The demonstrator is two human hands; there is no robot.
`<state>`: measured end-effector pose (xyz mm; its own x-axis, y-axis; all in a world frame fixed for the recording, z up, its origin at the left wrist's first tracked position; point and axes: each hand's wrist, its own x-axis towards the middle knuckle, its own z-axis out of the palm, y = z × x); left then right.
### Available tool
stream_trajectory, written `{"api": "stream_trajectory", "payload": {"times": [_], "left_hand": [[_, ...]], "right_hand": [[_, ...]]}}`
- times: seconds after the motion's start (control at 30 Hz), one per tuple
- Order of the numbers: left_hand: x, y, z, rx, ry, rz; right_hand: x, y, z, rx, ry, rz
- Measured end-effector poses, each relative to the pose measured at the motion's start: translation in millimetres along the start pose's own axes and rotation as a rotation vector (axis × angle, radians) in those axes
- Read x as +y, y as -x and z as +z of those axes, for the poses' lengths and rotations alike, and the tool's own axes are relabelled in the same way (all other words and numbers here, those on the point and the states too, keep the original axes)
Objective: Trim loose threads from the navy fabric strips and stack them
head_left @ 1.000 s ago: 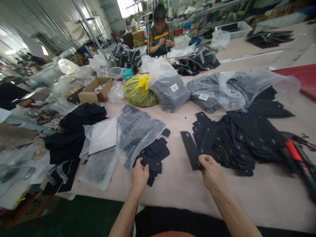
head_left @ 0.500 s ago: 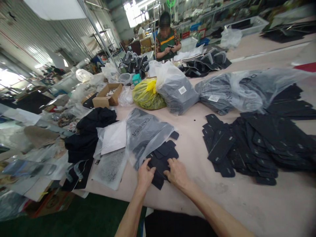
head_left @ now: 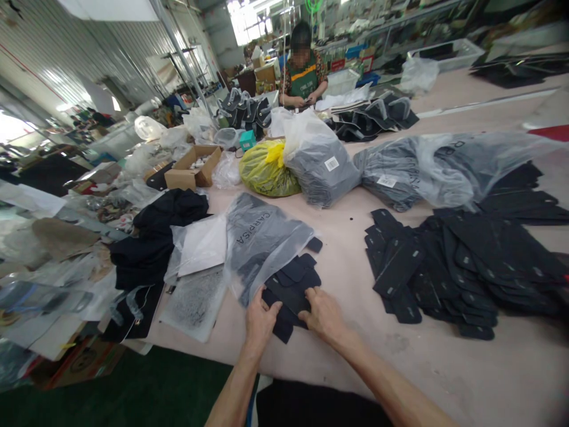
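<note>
Several flat black pieces point(head_left: 291, 287) lie partly under a translucent printed plastic bag point(head_left: 262, 228) on the pale table point(head_left: 338, 356). At the left edge of these pieces is my left hand point(head_left: 261, 320), thumb and fingers curved around the edge of a black piece by the bag's rim. My right hand point(head_left: 324, 314) grips the right edge of the same piece, its thumb apart from the bent fingers. To the right spreads a large overlapping pile of black pieces point(head_left: 462, 267) with small light labels.
Bagged dark pieces point(head_left: 322, 169) and a yellow bag point(head_left: 269, 169) stand behind. A grey sheet point(head_left: 195, 308), dark cloth point(head_left: 151, 237) and open carton point(head_left: 195, 166) are on the left. Across the table a person point(head_left: 303, 71) handles a small item.
The view has shifted slightly. Both my hands stay at the black piece, almost unmoved. The person across the table has lowered their hands.
</note>
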<state>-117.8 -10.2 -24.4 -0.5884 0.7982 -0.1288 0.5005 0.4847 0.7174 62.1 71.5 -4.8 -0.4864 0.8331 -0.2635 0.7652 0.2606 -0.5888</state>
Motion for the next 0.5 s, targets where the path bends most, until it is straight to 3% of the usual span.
{"api": "stream_trajectory", "payload": {"times": [0.1,0.17,0.27,0.37,0.43,0.5], "left_hand": [[1.9,-2.6,-0.9,-0.015,-0.07,-0.003],[3.2,-3.7,-2.3,-0.035,-0.123,-0.01],[4.4,-5.2,-6.0,-0.098,-0.191,-0.007],[5.3,-8.0,-14.1,-0.232,-0.274,0.042],[6.6,-10.3,-22.4,-0.345,-0.337,0.093],[8.3,-12.2,-31.1,-0.441,-0.418,0.157]], "right_hand": [[-12.0,-4.2,2.1,-0.026,0.014,0.025],[-7.8,-3.5,-2.5,-0.065,-0.015,0.032],[20.3,7.3,-21.1,-0.134,-0.072,0.05],[68.1,26.1,-48.9,-0.147,-0.278,0.048],[102.9,37.7,-66.8,-0.068,-0.366,0.103],[130.8,45.5,-78.9,0.215,-0.313,0.21]]}}
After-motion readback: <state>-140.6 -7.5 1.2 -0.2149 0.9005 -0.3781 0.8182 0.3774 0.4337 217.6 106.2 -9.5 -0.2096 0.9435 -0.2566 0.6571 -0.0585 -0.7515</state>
